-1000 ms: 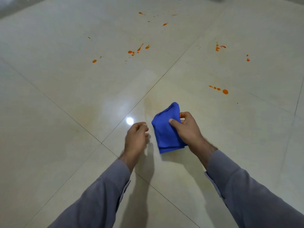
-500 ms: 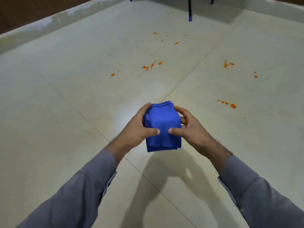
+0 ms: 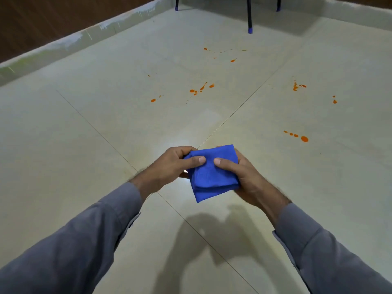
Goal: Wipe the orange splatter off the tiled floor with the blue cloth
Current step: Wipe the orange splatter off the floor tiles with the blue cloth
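Note:
A folded blue cloth (image 3: 212, 177) is held in the air above the pale tiled floor (image 3: 95, 145), at the centre of the head view. My left hand (image 3: 167, 168) grips its left side, thumb on top. My right hand (image 3: 244, 177) grips its right side, thumb pressed on the upper face. Orange splatter dots the floor beyond my hands: a cluster (image 3: 201, 89) ahead, a trail of drops (image 3: 304, 139) to the right, more spots (image 3: 297, 85) at the far right and small specks (image 3: 233, 60) farther back.
Dark chair or table legs with blue feet (image 3: 250, 30) stand at the back. A low skirting (image 3: 84, 37) and a brown wall run along the left. Grout lines cross under my hands.
My left hand, apart from the cloth a second ago, has closed on it, and both hands now hold it folded. The view has lifted, showing more of the far floor and the wall.

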